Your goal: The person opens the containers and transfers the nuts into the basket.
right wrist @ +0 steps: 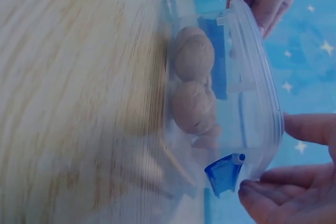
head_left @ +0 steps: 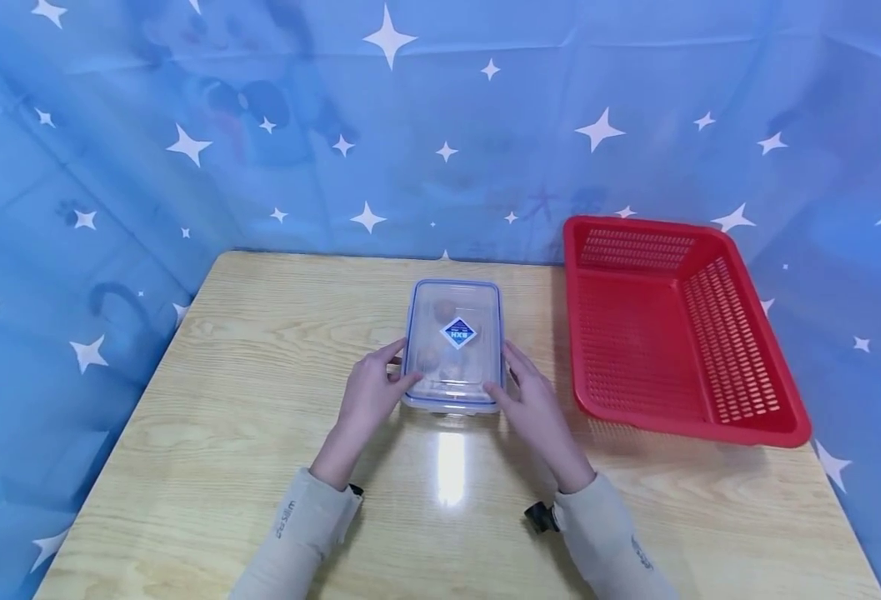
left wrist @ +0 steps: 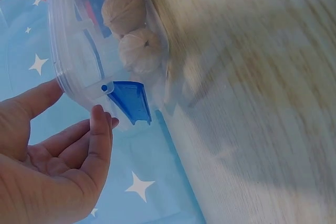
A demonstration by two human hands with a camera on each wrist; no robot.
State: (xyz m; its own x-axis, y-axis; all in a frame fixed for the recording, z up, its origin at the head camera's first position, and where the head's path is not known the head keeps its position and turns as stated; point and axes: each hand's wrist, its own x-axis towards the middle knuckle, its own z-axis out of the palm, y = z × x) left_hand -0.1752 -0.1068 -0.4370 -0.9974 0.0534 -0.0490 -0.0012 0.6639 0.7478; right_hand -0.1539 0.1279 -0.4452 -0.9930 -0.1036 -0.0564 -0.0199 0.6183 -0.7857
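A clear plastic food container (head_left: pixel 453 367) with a blue-edged lid and a diamond label stands on the table. Walnuts (left wrist: pixel 140 51) lie inside it; the right wrist view shows walnuts (right wrist: pixel 193 106) through the wall too. My left hand (head_left: pixel 368 387) holds the near left corner, thumb on the lid rim and fingers bent by the side. At the near right corner my right hand (head_left: pixel 533 408) holds the box likewise. A blue latch (left wrist: pixel 131 102) hangs swung out beside the left fingers; another blue latch (right wrist: pixel 224 176) hangs out near the right fingertips.
A red plastic basket (head_left: pixel 583 333) with slotted walls stands at the right of the wooden table (head_left: pixel 260 350). Behind and at the sides hangs a blue curtain (head_left: pixel 297 100) with white stars.
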